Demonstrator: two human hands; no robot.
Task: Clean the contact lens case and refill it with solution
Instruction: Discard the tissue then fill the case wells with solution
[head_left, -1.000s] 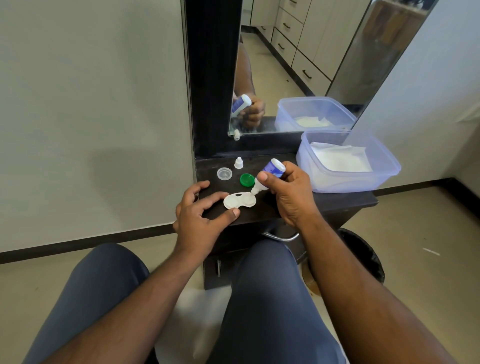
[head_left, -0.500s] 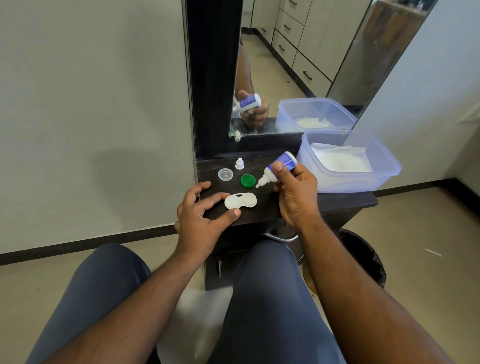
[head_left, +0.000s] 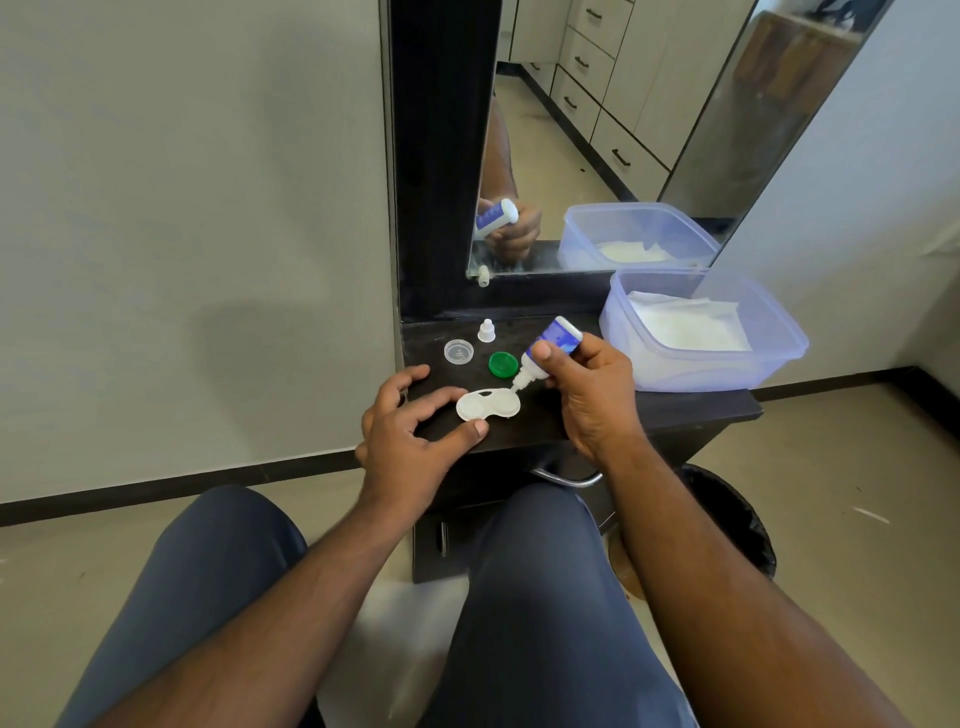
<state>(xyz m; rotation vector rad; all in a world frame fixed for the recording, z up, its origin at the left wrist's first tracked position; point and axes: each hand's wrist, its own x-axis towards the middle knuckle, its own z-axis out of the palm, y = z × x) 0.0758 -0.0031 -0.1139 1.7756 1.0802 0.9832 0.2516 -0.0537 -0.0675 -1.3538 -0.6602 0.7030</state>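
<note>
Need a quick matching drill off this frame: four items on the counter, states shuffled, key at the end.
Things
1. bottle
2. green cap
3. lens case
4. tub

States
A. lies open on the counter, steadied by the left hand
B. tilted nozzle-down in the right hand
C. holds white tissue
D. lies loose behind the case

Pairs: 1-B, 2-D, 3-A, 4-C

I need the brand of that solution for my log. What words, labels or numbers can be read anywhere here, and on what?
Solution bottle in the right hand: blue label, print too blurred to read.
Clear lid: faint embossed mark, too small to read.
Contact lens case, green cap: no text visible.
</note>
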